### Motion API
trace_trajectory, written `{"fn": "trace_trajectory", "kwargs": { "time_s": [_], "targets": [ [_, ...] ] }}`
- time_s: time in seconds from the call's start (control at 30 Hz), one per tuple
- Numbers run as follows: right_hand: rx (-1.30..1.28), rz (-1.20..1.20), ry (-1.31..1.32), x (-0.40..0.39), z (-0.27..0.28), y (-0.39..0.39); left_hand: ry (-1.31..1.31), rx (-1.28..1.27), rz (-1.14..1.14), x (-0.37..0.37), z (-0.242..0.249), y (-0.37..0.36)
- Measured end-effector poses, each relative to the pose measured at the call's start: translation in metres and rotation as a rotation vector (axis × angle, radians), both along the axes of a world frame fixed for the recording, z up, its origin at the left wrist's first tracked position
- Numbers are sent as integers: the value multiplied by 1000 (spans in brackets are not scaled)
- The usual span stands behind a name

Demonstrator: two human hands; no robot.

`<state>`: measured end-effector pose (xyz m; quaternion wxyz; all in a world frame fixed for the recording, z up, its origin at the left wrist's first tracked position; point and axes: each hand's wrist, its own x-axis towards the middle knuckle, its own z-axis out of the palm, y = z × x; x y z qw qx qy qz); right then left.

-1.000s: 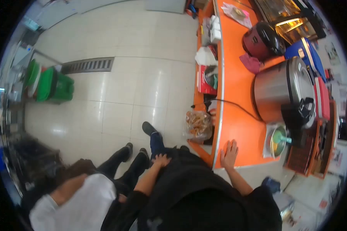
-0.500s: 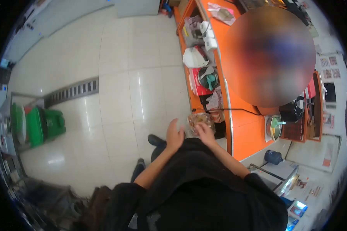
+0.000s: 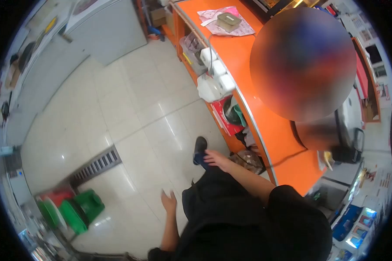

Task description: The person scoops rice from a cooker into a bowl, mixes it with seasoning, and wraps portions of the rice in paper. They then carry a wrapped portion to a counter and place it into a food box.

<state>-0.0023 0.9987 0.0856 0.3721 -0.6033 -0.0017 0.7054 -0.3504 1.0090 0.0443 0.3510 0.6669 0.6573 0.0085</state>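
Observation:
Over the tiled floor at the lower middle, my left hand [image 3: 169, 201] has its fingers apart and holds nothing. My right hand [image 3: 217, 160] is above my dark trousers, beside my black shoe [image 3: 200, 144], with its fingers spread and nothing in them. Nearest to my right hand is a clear plastic bag [image 3: 247, 162] with brownish contents, low beside the orange counter [image 3: 287, 167]. The hand and the bag are apart.
Shelves under the counter hold a red box [image 3: 223, 117], a bowl with a teal spoon [image 3: 237, 114] and a white bag [image 3: 209, 88]. Green bins [image 3: 76, 215] stand at the lower left near a floor drain [image 3: 96, 166]. A container [image 3: 228, 21] lies on the counter.
The view has turned and shifted along the counter. My hands have moved farther apart, my left toward the lower left. My right hand no longer overlaps the plastic bag.

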Motion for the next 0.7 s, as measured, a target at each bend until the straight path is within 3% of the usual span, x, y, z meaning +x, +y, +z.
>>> {"fn": "trace_trajectory", "kwargs": {
  "time_s": [0.03, 0.07, 0.1, 0.13, 0.17, 0.23, 0.3, 0.37, 0.4, 0.53, 0.67, 0.7],
  "targets": [
    [-184, -117, -167, 23, -53, -4, -30, -105, 61, -14, -27, -12],
    [-353, -163, -275, 52, -130, -19, -28, -205, 46, 1, -5, -8],
    [-476, -69, -551, 79, -225, -49, 8, -351, 83, 15, 0, -4],
    [-611, -187, -537, 99, -249, -50, -111, -474, -10, 19, -10, -2],
    [-740, -297, -521, 117, -271, -45, 18, -407, -105, 44, 1, 2],
    [-565, -576, -384, 151, -358, -72, 258, -417, -219, 87, 9, 24],
    [-576, -989, -221, 168, -336, -12, 323, -484, -290, 77, -12, 19],
    [333, -1005, 234, 200, -387, -28, 260, -533, -347, 69, -41, 41],
    [436, -1046, 245, 213, -400, -39, 261, -520, -363, 66, -40, 51],
    [-32, -1275, -142, 227, -417, -47, 292, -456, -433, 67, -38, 90],
    [-278, -1258, -359, 200, -399, -59, 260, -260, -562, 51, -34, 126],
    [-358, -1224, -413, 188, -393, -59, 321, -482, -604, 62, -26, 151]
  ]
}}
